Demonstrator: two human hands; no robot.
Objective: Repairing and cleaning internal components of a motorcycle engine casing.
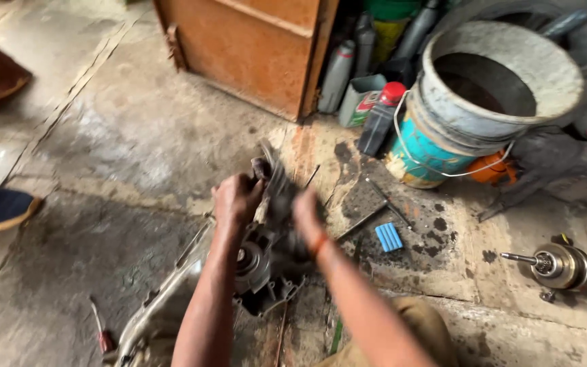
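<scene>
On the oily floor point(103, 224) at 6 o'clock, the engine casing point(266, 272) lies. Your left hand point(237, 198) clamps its dark part; your blurred right hand point(307, 216) seems closed too. Greasy grip could slip, dropping it.

Against the rusty cabinet's foot stand a tall grey plastic bottle point(337, 75), a squat grey-green can with a red-and-white label point(361, 100), and a dark bottle with a red cap point(381, 119), leaning by stacked buckets, the lower one teal-labelled point(421, 153).
</scene>
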